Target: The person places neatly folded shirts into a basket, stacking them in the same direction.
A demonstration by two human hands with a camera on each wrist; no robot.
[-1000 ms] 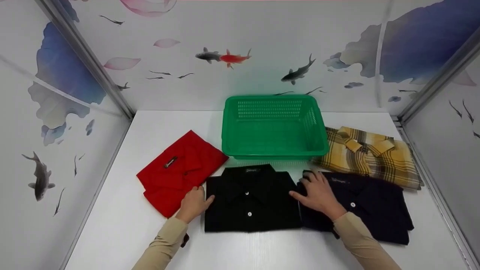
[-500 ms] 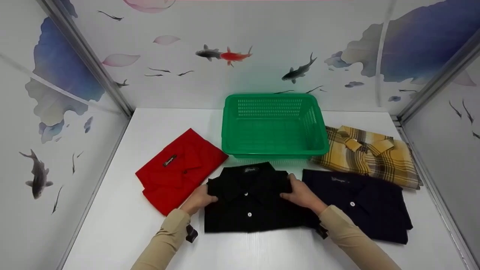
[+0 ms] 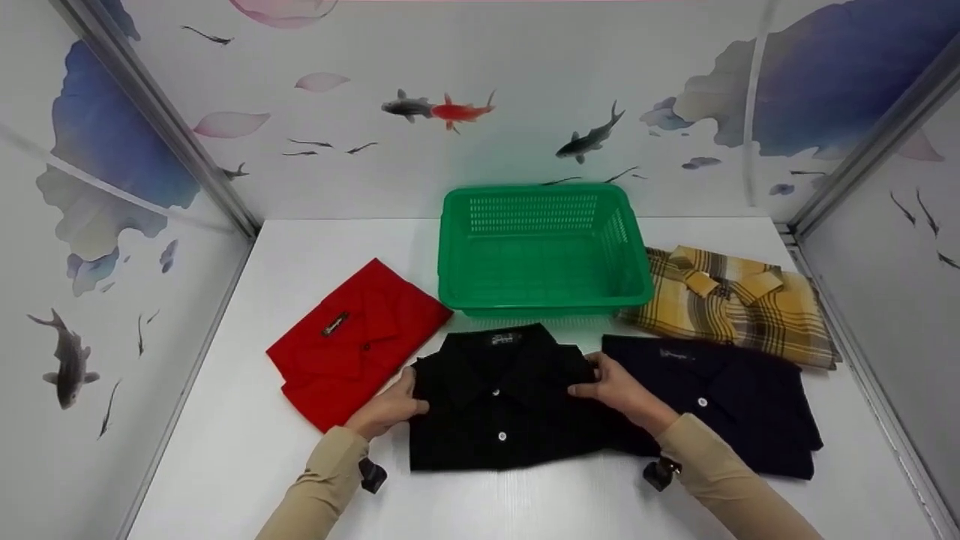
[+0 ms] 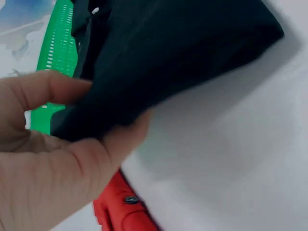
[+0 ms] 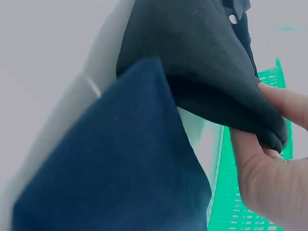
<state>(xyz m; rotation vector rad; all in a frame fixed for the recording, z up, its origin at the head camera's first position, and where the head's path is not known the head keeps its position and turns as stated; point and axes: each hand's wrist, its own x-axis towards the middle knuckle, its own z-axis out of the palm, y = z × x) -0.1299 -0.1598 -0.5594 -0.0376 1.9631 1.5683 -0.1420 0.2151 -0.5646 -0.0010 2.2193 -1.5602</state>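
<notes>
A folded black shirt (image 3: 499, 405) with white buttons lies in front of the green basket in the head view. My left hand (image 3: 388, 405) pinches its left edge; in the left wrist view thumb and fingers clasp the black cloth (image 4: 159, 53), which is lifted off the table. On the other side my right hand (image 3: 621, 388) pinches the right edge, and the right wrist view shows that side raised too (image 5: 197, 57). A folded navy shirt (image 3: 720, 420) lies just right of the black one. The red shirt (image 3: 352, 337) is beside my left hand.
The green plastic basket (image 3: 544, 306) stands at the back middle of the white table (image 3: 225, 450), with nothing visible inside. A folded yellow plaid shirt (image 3: 742, 307) lies to its right, behind the navy one. Printed wall panels (image 3: 322, 165) enclose the table.
My right hand has moved from the navy shirt's left edge onto the black shirt's right side. Both hands now grip the black shirt, whose upper edges have come up slightly.
</notes>
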